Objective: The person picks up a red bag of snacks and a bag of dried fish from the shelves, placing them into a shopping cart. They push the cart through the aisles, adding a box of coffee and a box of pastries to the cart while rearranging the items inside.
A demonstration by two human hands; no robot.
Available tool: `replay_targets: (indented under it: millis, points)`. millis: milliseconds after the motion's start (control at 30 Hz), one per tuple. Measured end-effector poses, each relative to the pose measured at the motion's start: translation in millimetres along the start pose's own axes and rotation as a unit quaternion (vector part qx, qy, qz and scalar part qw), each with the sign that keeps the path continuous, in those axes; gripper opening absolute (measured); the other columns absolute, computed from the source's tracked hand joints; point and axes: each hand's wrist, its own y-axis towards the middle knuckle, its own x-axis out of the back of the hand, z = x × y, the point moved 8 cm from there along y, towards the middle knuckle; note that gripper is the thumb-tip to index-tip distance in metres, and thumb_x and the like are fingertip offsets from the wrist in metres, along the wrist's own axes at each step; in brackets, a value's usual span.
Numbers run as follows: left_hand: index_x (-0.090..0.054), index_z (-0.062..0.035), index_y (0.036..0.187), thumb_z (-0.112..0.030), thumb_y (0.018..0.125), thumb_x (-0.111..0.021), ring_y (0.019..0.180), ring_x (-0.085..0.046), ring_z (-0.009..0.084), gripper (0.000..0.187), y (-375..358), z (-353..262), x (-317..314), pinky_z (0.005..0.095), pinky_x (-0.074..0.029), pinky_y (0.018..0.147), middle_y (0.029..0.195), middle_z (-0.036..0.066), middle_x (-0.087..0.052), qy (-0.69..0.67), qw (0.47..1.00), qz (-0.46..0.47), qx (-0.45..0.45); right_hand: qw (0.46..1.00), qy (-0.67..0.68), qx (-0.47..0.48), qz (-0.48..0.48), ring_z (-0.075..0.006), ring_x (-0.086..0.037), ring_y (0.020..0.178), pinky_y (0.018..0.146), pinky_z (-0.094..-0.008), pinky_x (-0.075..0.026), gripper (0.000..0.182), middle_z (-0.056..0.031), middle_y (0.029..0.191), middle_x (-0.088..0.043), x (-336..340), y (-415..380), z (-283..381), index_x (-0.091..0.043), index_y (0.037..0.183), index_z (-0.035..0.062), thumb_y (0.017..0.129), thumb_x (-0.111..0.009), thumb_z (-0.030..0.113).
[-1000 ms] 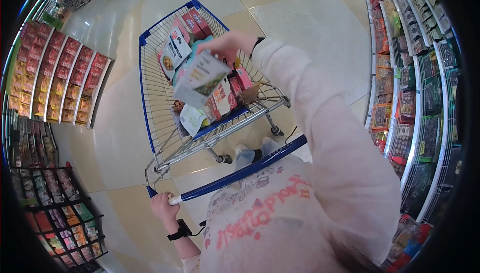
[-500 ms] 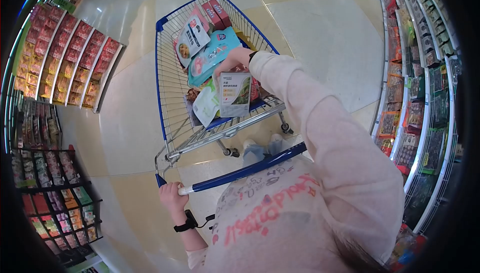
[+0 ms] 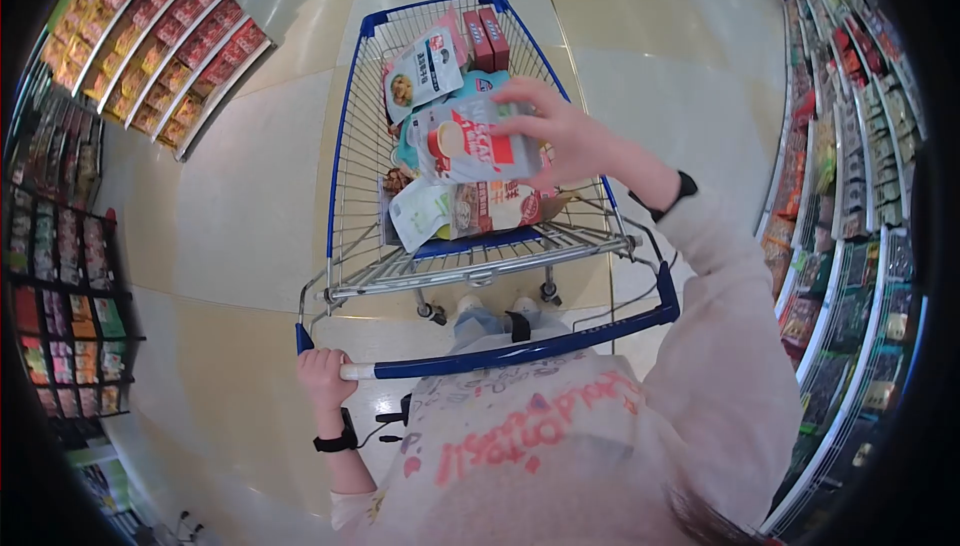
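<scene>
My left hand [image 3: 325, 378] is wrapped round the left end of the cart's handle [image 3: 500, 354]. Over the basket of the shopping cart [image 3: 343, 161], my right hand [image 3: 570, 136] grips a Nescafe coffee box [image 3: 455, 149] by its right side. The box has a red-and-white front with a cup printed on it. Partly covered by it is a light blue package [image 3: 480, 86]. A white food pouch [image 3: 422, 74] leans behind, beside two dark red boxes [image 3: 488, 41]. Nearer me lie a white-and-green packet [image 3: 420, 214] and a beige-and-red bag [image 3: 505, 206].
Shelves of packaged goods [image 3: 850, 246] run along the right side. On the left stand a slanted display of red and yellow packs [image 3: 165, 41] and a black rack of small packets [image 3: 70, 316]. Pale tiled floor [image 3: 240, 216] surrounds the cart.
My right hand has lifted the coffee box and turned it, so its red-and-white front shows instead of its printed back. The cart sits farther right in view. My left hand stays on the handle.
</scene>
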Motion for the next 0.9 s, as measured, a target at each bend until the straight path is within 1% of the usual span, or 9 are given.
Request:
replay_targets:
  millis: [167,367,467,600,667,767,800,867,900]
  points:
    - [-0.048,-0.0122,0.061,-0.009,0.048,-0.062,0.057,-0.048,0.0235,0.019,6,-6,7,0.0337,-0.038,0.059,0.057,0.004,-0.045,0.003,1.0,-0.009,-0.013,0.999,0.022,0.002,-0.034,-0.0363,-0.032,0.125,0.079,-0.0393,-0.052,0.055,-0.0126,0.13,-0.038,41,-22,46,-0.058,0.105,0.0133,0.054,-0.08,0.013]
    - [-0.048,-0.0131,0.06,-0.009,0.048,-0.061,0.056,-0.048,0.0214,0.018,10,-6,12,0.0329,-0.038,0.057,0.056,0.003,-0.044,-0.003,0.999,-0.035,-0.02,0.988,-0.052,0.088,-0.116,-0.0432,-0.038,0.119,0.079,-0.0406,-0.051,0.051,-0.0139,0.126,-0.044,62,-34,78,-0.06,0.101,0.0137,0.055,-0.081,0.013]
    - [-0.048,-0.0129,0.059,-0.01,0.05,-0.061,0.054,-0.047,0.0207,0.017,11,-4,11,0.0331,-0.038,0.056,0.055,0.002,-0.043,-0.008,0.999,-0.033,-0.017,0.982,-0.089,0.117,-0.117,-0.0443,-0.039,0.117,0.08,-0.0417,-0.05,0.048,-0.0142,0.125,-0.044,66,-31,86,-0.061,0.099,0.0125,0.056,-0.081,0.016]
    - [-0.047,-0.0128,0.059,-0.01,0.051,-0.061,0.052,-0.047,0.0202,0.016,9,-3,10,0.0328,-0.038,0.054,0.054,0.002,-0.043,-0.001,0.999,-0.048,-0.02,0.987,-0.072,0.094,-0.109,-0.0435,-0.038,0.118,0.084,-0.0445,-0.047,0.049,-0.0141,0.126,-0.044,56,-25,78,-0.06,0.1,0.0115,0.057,-0.081,0.021]
    - [-0.047,-0.0127,0.058,-0.01,0.052,-0.061,0.052,-0.046,0.0201,0.016,10,-4,10,0.0324,-0.038,0.053,0.054,0.002,-0.043,0.001,0.998,-0.056,-0.024,0.995,-0.076,0.019,-0.057,-0.0418,-0.036,0.12,0.09,-0.0458,-0.043,0.051,-0.0145,0.125,-0.044,40,-15,60,-0.057,0.099,0.0107,0.056,-0.08,0.021]
    - [-0.046,-0.0127,0.058,-0.01,0.052,-0.061,0.051,-0.046,0.0199,0.016,11,-3,11,0.0322,-0.038,0.053,0.054,0.002,-0.043,0.005,0.998,-0.054,-0.023,0.996,-0.078,-0.031,0.01,-0.0404,-0.034,0.122,0.095,-0.046,-0.038,0.05,-0.0154,0.122,-0.045,-7,-4,22,-0.054,0.098,0.0076,0.056,-0.079,0.021]
    - [-0.046,-0.0127,0.058,-0.01,0.052,-0.061,0.051,-0.046,0.0199,0.016,11,-3,10,0.0322,-0.038,0.053,0.054,0.002,-0.043,0.003,0.998,-0.053,-0.024,0.996,-0.077,-0.033,0.011,-0.0404,-0.034,0.122,0.095,-0.046,-0.038,0.05,-0.0154,0.122,-0.045,-24,-3,7,-0.054,0.098,0.0076,0.056,-0.079,0.021]
    - [-0.046,-0.0127,0.057,-0.009,0.052,-0.061,0.051,-0.046,0.0196,0.015,10,-2,9,0.0319,-0.038,0.053,0.053,0.002,-0.042,-0.003,0.998,-0.06,-0.026,0.99,-0.092,-0.031,0.107,-0.0404,-0.033,0.121,0.097,-0.0448,-0.037,0.052,-0.0162,0.118,-0.045,-76,-2,-26,-0.052,0.098,0.0044,0.056,-0.077,0.023]
    - [-0.046,-0.0127,0.057,-0.009,0.052,-0.061,0.051,-0.046,0.0196,0.015,10,-2,10,0.0319,-0.038,0.053,0.053,0.002,-0.042,-0.003,0.998,-0.061,-0.021,0.989,-0.091,-0.027,0.111,-0.0404,-0.033,0.121,0.097,-0.0448,-0.037,0.052,-0.0162,0.118,-0.045,-93,0,-35,-0.052,0.098,0.0044,0.056,-0.077,0.023]
